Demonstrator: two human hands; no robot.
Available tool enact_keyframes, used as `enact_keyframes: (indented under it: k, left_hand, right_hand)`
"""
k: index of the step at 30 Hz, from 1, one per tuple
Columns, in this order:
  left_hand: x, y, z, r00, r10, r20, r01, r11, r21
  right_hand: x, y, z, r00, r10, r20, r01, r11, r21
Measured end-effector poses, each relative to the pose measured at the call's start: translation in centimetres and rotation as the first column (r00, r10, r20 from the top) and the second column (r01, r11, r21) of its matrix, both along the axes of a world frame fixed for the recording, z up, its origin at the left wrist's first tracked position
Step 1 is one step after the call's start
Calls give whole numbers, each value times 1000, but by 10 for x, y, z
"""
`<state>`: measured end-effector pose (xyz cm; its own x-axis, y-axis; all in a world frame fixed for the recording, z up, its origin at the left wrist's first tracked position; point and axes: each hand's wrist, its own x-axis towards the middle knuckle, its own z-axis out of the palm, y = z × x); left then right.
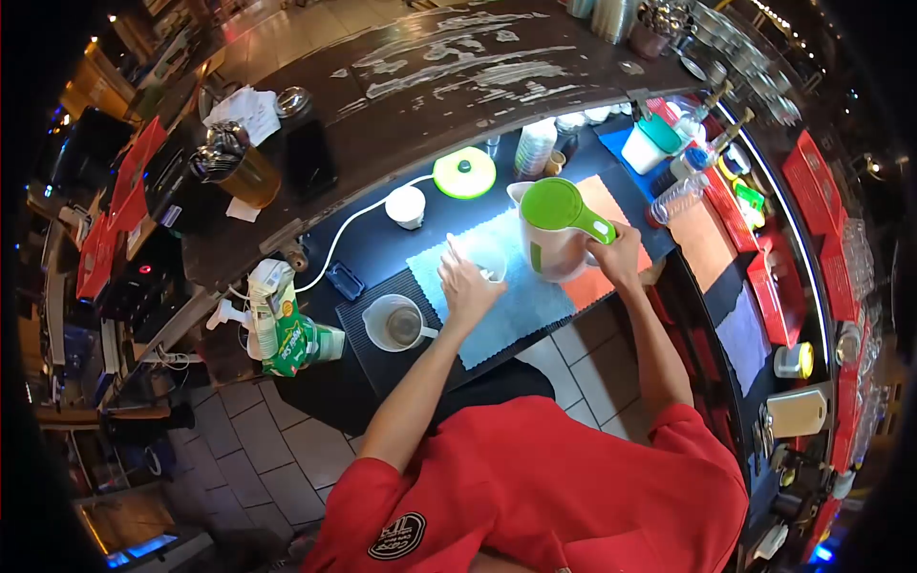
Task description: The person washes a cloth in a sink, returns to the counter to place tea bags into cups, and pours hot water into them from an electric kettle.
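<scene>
Fingers of the right hand wrap the handle of the white plastic kettle with green lid, frame centre. It's probably heavy if full, so grip that handle firmly. Left hand steadies a small clear cup on the light blue cloth.

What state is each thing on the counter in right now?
Kettle: upright on the cloth, green lid shut, handle gripped by the right hand.
Clear cup: upright, held by the left hand.
Measuring jug: upright, a little liquid inside.
Green round lid: lying flat.
Green carton: tipped over.
</scene>
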<state>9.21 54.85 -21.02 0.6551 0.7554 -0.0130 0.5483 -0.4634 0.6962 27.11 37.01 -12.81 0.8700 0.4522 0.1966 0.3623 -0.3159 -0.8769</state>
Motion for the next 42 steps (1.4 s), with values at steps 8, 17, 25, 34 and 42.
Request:
enact_keyframes:
  k: [8,17,25,34,42]
  left_hand:
    - [10,43,-7,829,-551,101,552,834,21]
    - [-13,18,-3,896,-418,147,401,906,134]
    - [-16,-33,-31,963,95,252,-83,995,-58]
    - [-35,-16,-31,952,11,307,10,998,-67]
    - [-38,-5,-37,939,-71,336,101,992,-71]
  right_hand:
    - [-28,-57,36,997,60,39,-52,982,-179]
    - [-48,-71,38,994,111,-4,-109,960,-257]
    - [-57,-54,45,982,177,60,-139,907,-396]
    - [-65,-29,69,975,216,40,-166,842,-513]
    - [-56,-23,70,955,283,86,-180,788,-589]
